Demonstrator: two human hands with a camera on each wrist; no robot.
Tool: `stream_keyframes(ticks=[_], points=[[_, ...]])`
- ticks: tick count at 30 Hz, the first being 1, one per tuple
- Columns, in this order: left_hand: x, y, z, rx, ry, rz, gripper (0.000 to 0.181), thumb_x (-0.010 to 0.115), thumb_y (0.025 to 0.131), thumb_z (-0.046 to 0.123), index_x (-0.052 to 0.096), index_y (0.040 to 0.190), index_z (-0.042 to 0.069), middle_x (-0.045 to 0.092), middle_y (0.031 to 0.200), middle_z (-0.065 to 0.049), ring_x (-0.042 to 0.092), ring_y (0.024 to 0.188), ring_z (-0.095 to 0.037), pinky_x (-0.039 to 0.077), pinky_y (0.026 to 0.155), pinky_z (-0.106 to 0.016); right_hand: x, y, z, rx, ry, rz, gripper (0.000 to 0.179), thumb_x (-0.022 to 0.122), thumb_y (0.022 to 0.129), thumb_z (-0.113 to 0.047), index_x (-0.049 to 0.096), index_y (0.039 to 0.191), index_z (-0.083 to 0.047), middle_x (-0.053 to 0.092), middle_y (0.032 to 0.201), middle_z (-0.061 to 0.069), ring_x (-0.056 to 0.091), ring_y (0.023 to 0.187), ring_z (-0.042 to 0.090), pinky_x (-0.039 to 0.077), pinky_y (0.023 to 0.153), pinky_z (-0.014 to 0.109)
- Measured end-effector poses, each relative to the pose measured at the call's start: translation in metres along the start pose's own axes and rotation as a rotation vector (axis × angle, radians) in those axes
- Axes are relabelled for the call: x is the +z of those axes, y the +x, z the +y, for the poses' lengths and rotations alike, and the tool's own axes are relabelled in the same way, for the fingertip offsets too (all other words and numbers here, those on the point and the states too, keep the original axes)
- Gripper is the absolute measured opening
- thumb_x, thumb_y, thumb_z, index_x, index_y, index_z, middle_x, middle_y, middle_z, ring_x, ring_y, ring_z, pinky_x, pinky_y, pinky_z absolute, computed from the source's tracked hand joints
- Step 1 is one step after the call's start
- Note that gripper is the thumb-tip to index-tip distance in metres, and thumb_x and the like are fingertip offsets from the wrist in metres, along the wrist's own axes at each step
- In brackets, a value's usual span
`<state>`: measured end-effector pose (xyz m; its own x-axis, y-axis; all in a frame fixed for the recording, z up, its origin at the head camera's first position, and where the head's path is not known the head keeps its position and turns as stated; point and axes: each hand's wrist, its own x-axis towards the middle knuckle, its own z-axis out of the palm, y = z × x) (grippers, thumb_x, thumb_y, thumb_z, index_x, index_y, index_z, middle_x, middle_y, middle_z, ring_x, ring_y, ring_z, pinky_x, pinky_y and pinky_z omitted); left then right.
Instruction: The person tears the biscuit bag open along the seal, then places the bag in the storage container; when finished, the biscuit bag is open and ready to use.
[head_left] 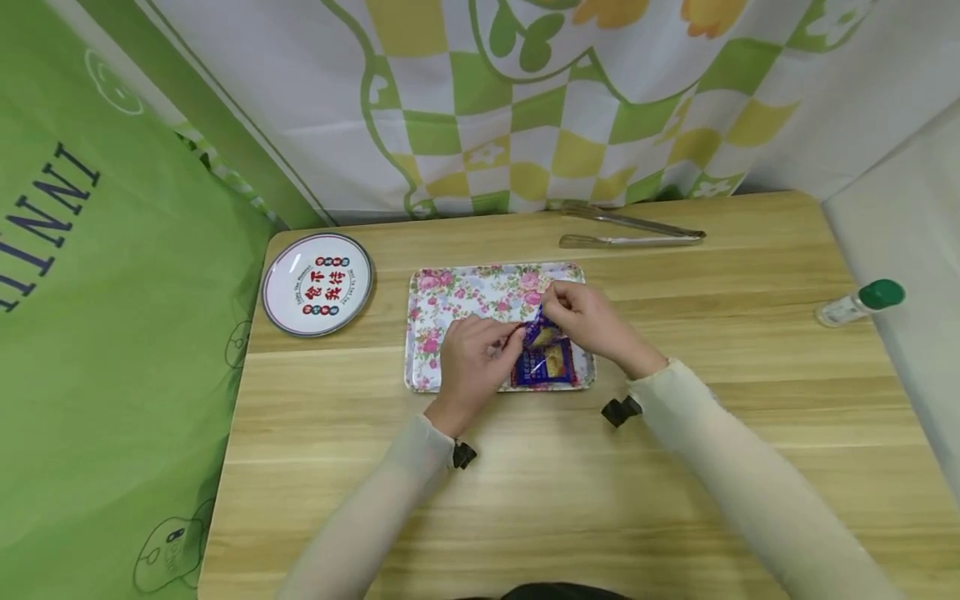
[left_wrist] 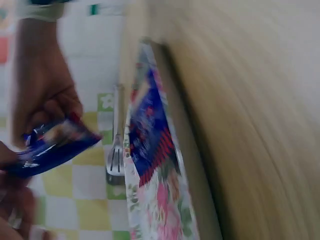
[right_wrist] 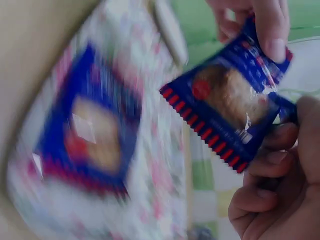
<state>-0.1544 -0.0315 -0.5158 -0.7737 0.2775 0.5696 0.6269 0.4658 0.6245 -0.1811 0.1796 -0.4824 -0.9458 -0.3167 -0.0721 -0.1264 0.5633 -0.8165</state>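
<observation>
A blue snack packet (head_left: 542, 335) with red serrated edges is held up between both hands, just over a floral tray (head_left: 423, 287). My left hand (head_left: 476, 354) pinches one side of it between thumb and fingers. On the opposite side my right hand (head_left: 588, 321) pinches the wrapper with curled fingers. The right wrist view shows this packet (right_wrist: 220, 100) creased and pulled between the two grips, with a biscuit-like picture on its front. Beneath it, a second blue packet (right_wrist: 95, 120) lies flat on the tray. Whether the held wrapper is torn cannot be made out.
To the left of the tray lies a round white plate (head_left: 317, 285) with red lettering. Metal tongs (head_left: 630, 229) lie behind the tray near the table's back edge. A green-capped bottle (head_left: 858, 303) is at the far right. Patterned curtain (head_left: 487, 125) hangs behind the table.
</observation>
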Motion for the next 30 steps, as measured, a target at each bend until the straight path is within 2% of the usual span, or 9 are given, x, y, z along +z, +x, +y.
stream_keyframes(ticks=[3, 5, 7, 10, 13, 17, 23, 27, 30], points=[[0.008, 0.008, -0.007, -0.336, -0.148, -0.091, 0.013, 0.074, 0.092, 0.021, 0.081, 0.094, 0.01, 0.072, 0.078, 0.007, 0.06, 0.064, -0.004, 0.05, 0.066, -0.025, -0.011, 0.016, 0.001, -0.033, -0.115, -0.04, 0.03, 0.049, 0.105, -0.026, 0.056, 0.079, -0.012, 0.048, 0.062, 0.002, 0.041, 0.05, 0.018, 0.038, 0.054, 0.036], [0.011, 0.014, -0.012, -0.495, -0.186, -0.148, 0.015, 0.074, 0.091, 0.024, 0.081, 0.095, 0.011, 0.072, 0.08, 0.007, 0.064, 0.066, -0.004, 0.053, 0.065, -0.027, -0.017, 0.027, 0.001, -0.051, -0.205, -0.072, 0.033, 0.052, 0.105, -0.03, 0.054, 0.076, -0.014, 0.048, 0.061, 0.001, 0.041, 0.05, 0.017, 0.038, 0.054, 0.036], [0.014, 0.019, -0.016, -0.59, -0.168, -0.194, 0.018, 0.074, 0.091, 0.028, 0.08, 0.097, 0.012, 0.074, 0.083, 0.008, 0.067, 0.07, -0.004, 0.053, 0.08, -0.029, -0.021, 0.037, 0.001, -0.056, -0.252, -0.111, 0.036, 0.055, 0.105, -0.032, 0.053, 0.073, -0.013, 0.048, 0.061, 0.001, 0.04, 0.05, 0.017, 0.038, 0.055, 0.036], [0.017, 0.024, -0.022, -0.651, -0.105, -0.252, 0.019, 0.073, 0.091, 0.032, 0.079, 0.098, 0.016, 0.075, 0.084, 0.011, 0.068, 0.072, -0.003, 0.04, 0.101, -0.036, -0.022, 0.051, 0.004, -0.044, -0.317, -0.17, 0.037, 0.057, 0.104, -0.034, 0.056, 0.073, -0.014, 0.051, 0.062, 0.0, 0.042, 0.051, 0.016, 0.041, 0.057, 0.035], [0.02, 0.026, -0.026, -0.668, -0.047, -0.295, 0.019, 0.073, 0.092, 0.035, 0.079, 0.099, 0.018, 0.075, 0.085, 0.013, 0.067, 0.075, -0.001, 0.027, 0.109, -0.044, -0.02, 0.061, 0.007, -0.033, -0.35, -0.216, 0.036, 0.06, 0.103, -0.036, 0.059, 0.074, -0.015, 0.054, 0.064, 0.0, 0.046, 0.052, 0.016, 0.044, 0.059, 0.035], [0.022, 0.027, -0.03, -0.661, 0.024, -0.319, 0.02, 0.073, 0.092, 0.037, 0.079, 0.099, 0.019, 0.075, 0.085, 0.013, 0.067, 0.079, -0.004, 0.025, 0.105, -0.049, -0.016, 0.07, 0.012, -0.032, -0.378, -0.229, 0.037, 0.062, 0.102, -0.037, 0.06, 0.073, -0.015, 0.057, 0.064, 0.0, 0.051, 0.054, 0.017, 0.046, 0.06, 0.036], [0.026, 0.025, -0.036, -0.553, 0.246, -0.345, 0.016, 0.073, 0.091, 0.039, 0.078, 0.083, 0.026, 0.067, 0.071, 0.016, 0.059, 0.083, -0.015, 0.025, 0.098, -0.054, -0.008, 0.074, 0.02, -0.005, -0.383, -0.234, 0.031, 0.064, 0.101, -0.038, 0.068, 0.08, -0.014, 0.06, 0.067, -0.002, 0.056, 0.055, 0.016, 0.048, 0.06, 0.036], [0.028, 0.023, -0.038, -0.483, 0.361, -0.383, 0.035, 0.071, 0.092, 0.04, 0.062, 0.061, 0.026, 0.052, 0.056, 0.013, 0.052, 0.08, -0.02, 0.023, 0.097, -0.056, -0.002, 0.077, 0.022, -0.011, -0.398, -0.24, 0.031, 0.065, 0.1, -0.04, 0.07, 0.082, -0.015, 0.061, 0.066, -0.003, 0.055, 0.055, 0.016, 0.046, 0.058, 0.036], [0.031, 0.023, -0.04, -0.448, 0.42, -0.404, 0.041, 0.07, 0.092, 0.042, 0.055, 0.058, 0.027, 0.049, 0.054, 0.013, 0.052, 0.08, -0.021, 0.024, 0.098, -0.057, 0.002, 0.079, 0.023, -0.023, -0.417, -0.233, 0.032, 0.065, 0.1, -0.04, 0.068, 0.079, -0.016, 0.06, 0.065, -0.003, 0.054, 0.056, 0.017, 0.044, 0.058, 0.037]])
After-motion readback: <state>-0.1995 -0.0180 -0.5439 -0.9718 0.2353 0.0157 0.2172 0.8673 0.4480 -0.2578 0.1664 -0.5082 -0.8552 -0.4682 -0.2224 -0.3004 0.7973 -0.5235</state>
